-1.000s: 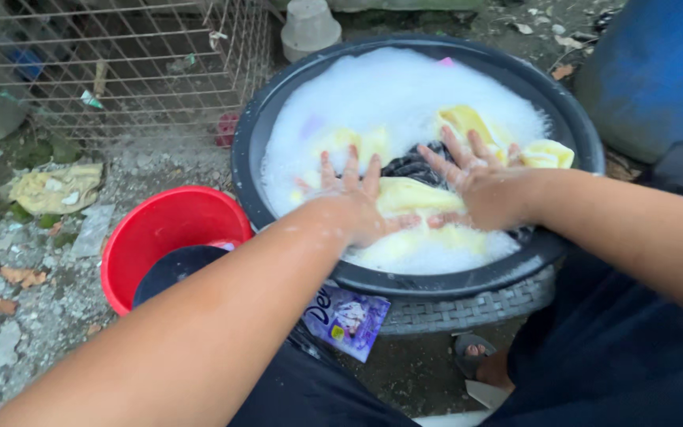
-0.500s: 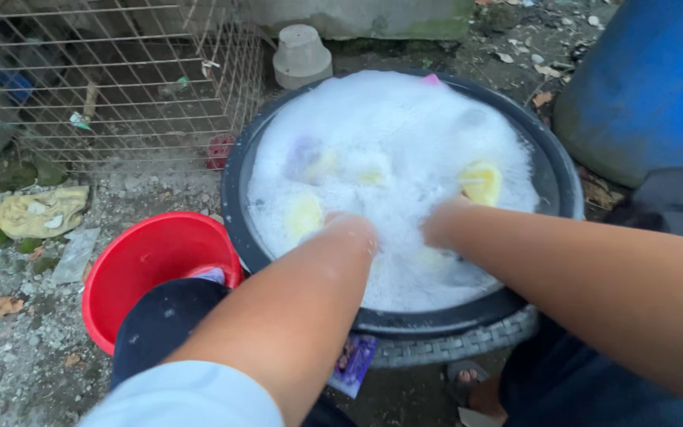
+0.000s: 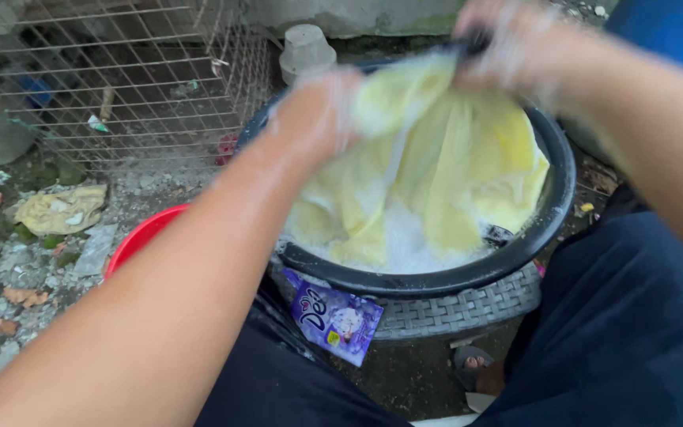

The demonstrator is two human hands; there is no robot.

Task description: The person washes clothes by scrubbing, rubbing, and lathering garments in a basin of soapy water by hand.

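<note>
Purple sachet: glossy foil, flat and rectangular, lying just below the basin beside a dark trouser leg.
Woven stand: grey plastic weave, under the basin.
Basin: round, dark plastic, smooth rim, holding white suds.
Red bucket: round, plastic, mostly hidden behind the left forearm.
Yellow cloth: pale, wet, limp, lifted over the basin, lower folds trailing into the foam.
Left hand: soapy, blurred, closed on the cloth's top.
Right hand: soapy, blurred, clenched on the cloth's upper edge.
Wire cage: thin metal grid on gravel.
</note>
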